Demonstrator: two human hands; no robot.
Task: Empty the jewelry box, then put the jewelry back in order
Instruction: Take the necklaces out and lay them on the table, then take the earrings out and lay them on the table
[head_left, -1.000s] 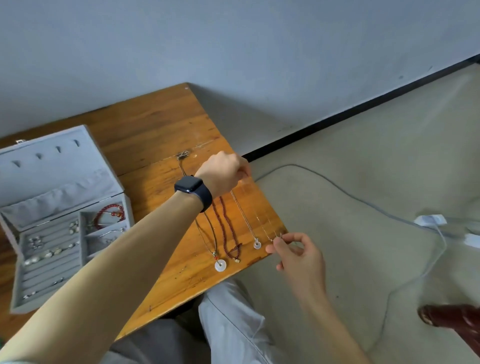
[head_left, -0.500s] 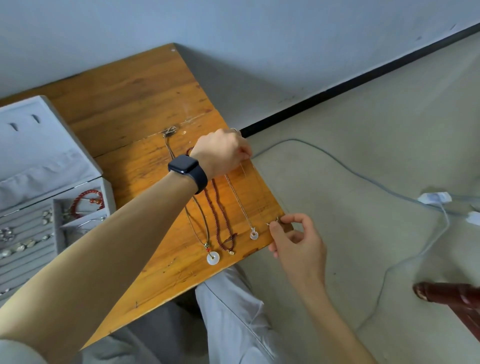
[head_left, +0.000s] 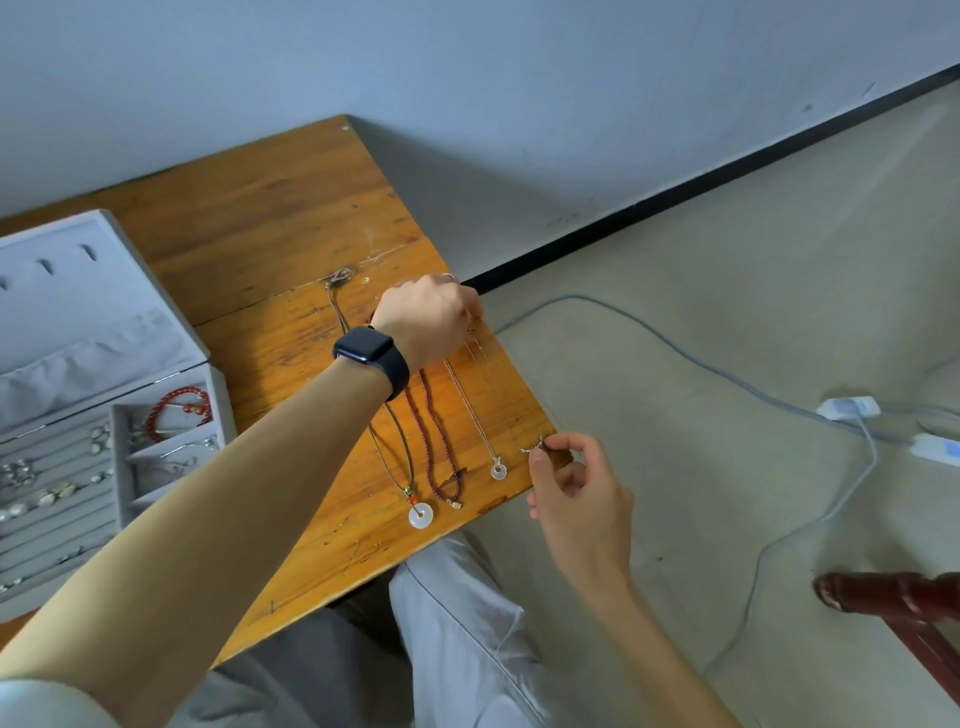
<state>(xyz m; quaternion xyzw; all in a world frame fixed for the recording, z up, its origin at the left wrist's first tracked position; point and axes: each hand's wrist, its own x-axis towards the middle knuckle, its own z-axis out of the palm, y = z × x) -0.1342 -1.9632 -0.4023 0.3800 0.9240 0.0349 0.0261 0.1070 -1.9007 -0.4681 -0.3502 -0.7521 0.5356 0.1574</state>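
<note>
Head view shows both hands over the near right corner of the wooden table (head_left: 270, 218). Left hand (head_left: 428, 319), with a dark watch (head_left: 371, 353) on its wrist, is held knuckles-up near the table's right edge; its fingers (head_left: 470, 306) are curled down and closed on the far end of a fine chain (head_left: 485, 364). Right hand (head_left: 576, 499) sits at the table's near right corner, thumb and forefinger pinched together on the near end of the same chain, the other fingers loosely bent. Chain runs roughly straight between the two hands, along the right edge of the table; whether it touches the wood cannot be determined. Three necklaces lie on the table to its left, side by side and roughly parallel: a silver necklace (head_left: 497, 471) with a small ring pendant, a bead necklace (head_left: 441, 452) in dark red, and a cord necklace (head_left: 420, 515) with a white disc pendant. Their far ends pass under the left hand and wrist. Grey box (head_left: 221, 395) stands open at the left of the table, lid raised; a red bracelet (head_left: 179, 410) lies in a rear compartment and small pale pieces sit in the ring rows. Grey trousers (head_left: 457, 623) show below the table edge. On the floor to the right lie a pale cable (head_left: 675, 353) and a white plug block (head_left: 852, 406), with a dark red furniture leg (head_left: 893, 597) at lower right.
</note>
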